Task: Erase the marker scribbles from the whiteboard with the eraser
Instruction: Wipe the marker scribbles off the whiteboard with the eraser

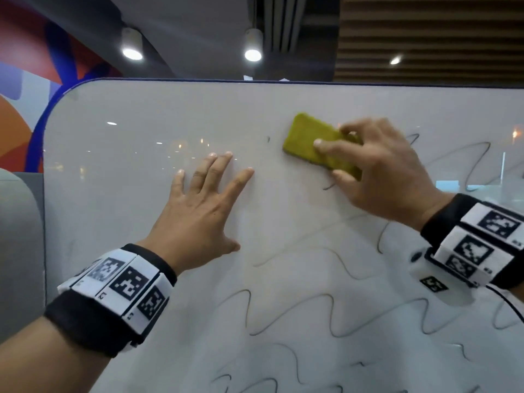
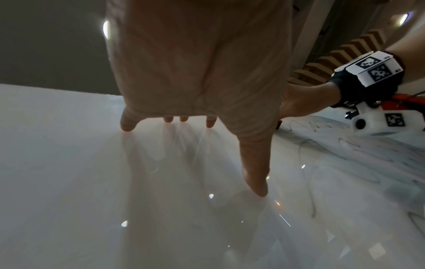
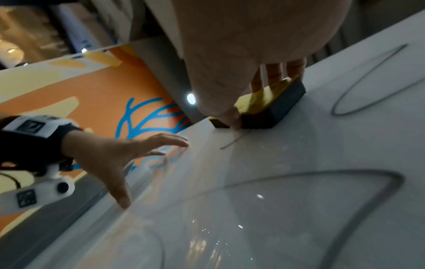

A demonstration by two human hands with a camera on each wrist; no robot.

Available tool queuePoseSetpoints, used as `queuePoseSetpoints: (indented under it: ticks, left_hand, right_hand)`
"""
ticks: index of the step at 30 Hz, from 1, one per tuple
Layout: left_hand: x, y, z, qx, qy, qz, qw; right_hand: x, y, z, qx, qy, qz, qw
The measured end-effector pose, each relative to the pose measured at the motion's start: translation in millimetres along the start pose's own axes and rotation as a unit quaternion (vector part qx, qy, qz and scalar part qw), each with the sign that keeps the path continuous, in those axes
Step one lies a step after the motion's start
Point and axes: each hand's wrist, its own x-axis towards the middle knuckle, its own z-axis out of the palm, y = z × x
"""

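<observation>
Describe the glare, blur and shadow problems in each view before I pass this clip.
Head view: ceiling lamps glint on the glossy whiteboard; the right hand on the eraser is slightly motion-blurred.
Left wrist view: the left hand is backlit, dim and near, with fingertip reflections on the board.
Right wrist view: strong wide-angle bending; the nearest scribbles are smeared and soft; the palm is dark.

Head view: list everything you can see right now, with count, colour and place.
whiteboard: one, white, dark blue edge, fills the view.
marker scribbles: several wavy dark lines, lower and right parts of the board; one short stroke just below the eraser.
eraser: one, yellow-green back, dark underside, flat against the upper middle.
ceiling lights: three, white, above the board.
left hand: fingers spread, flat against the board left of the eraser.
right hand: grip on the eraser's right end.
</observation>
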Motion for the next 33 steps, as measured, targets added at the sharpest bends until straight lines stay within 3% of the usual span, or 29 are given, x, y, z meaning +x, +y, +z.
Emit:
queuePoseSetpoints:
  ticks: [2,4,8,11,13,15,17,18,22,24,27,30,33]
  left_hand:
    - [1.8,4.4,-0.2,-0.013,0.003,-0.004,1.0]
    - [2.6,5.7,0.7,-0.026,0.01,-0.006,1.0]
    - [2.9,2.1,0.2,-0.037,0.017,-0.002,0.999]
    - [3.3,-2.1,-0.7,-0.04,0.024,0.004,0.999]
    - [2.6,-3.8,0.8,-0.041,0.031,0.005,0.999]
    - [1.4,-4.5,3.3,-0.047,0.045,0.004,0.998]
    - [0.6,-4.7,4.6,-0.055,0.063,0.003,0.996]
    - [-0.1,-4.5,4.7,-0.059,0.068,0.0,0.996]
    - [-5.5,-6.0,8.6,-0.067,0.101,-0.019,0.992]
    - [-7.7,-7.5,9.7,-0.08,0.114,-0.022,0.99]
    - [-8.2,-6.3,7.7,-0.084,0.098,-0.023,0.991]
    - [-7.3,-4.2,7.6,-0.082,0.095,-0.024,0.992]
    - [-5.5,0.2,7.7,-0.087,0.098,-0.032,0.991]
  right_hand:
    - [-1.6,-2.3,1.0,0.001,0.026,0.051,0.998]
    - [-21.5,-25.6,10.2,0.014,0.025,0.037,0.999]
    - [-84.9,-80.3,27.9,0.044,-0.082,-0.134,0.987]
    - [-75.5,-72.8,21.1,0.042,-0.109,-0.19,0.975]
    - [-36.1,-44.8,13.6,0.027,-0.063,-0.147,0.987]
    - [11.8,-10.9,-0.4,0.008,-0.01,-0.042,0.999]
    - [41.0,-3.1,-4.4,0.002,0.018,0.04,0.999]
    - [44.8,-11.8,0.7,0.002,0.026,0.047,0.999]
    - [22.4,-63.1,26.5,0.023,-0.028,-0.049,0.998]
    - [24.2,-57.5,21.0,0.02,-0.051,-0.063,0.997]
    - [35.6,-31.5,6.2,0.009,-0.011,-0.004,1.0]
    - [11.4,-37.1,10.3,0.015,0.013,0.032,0.999]
    - [-47.9,-78.6,24.8,0.041,-0.04,-0.077,0.995]
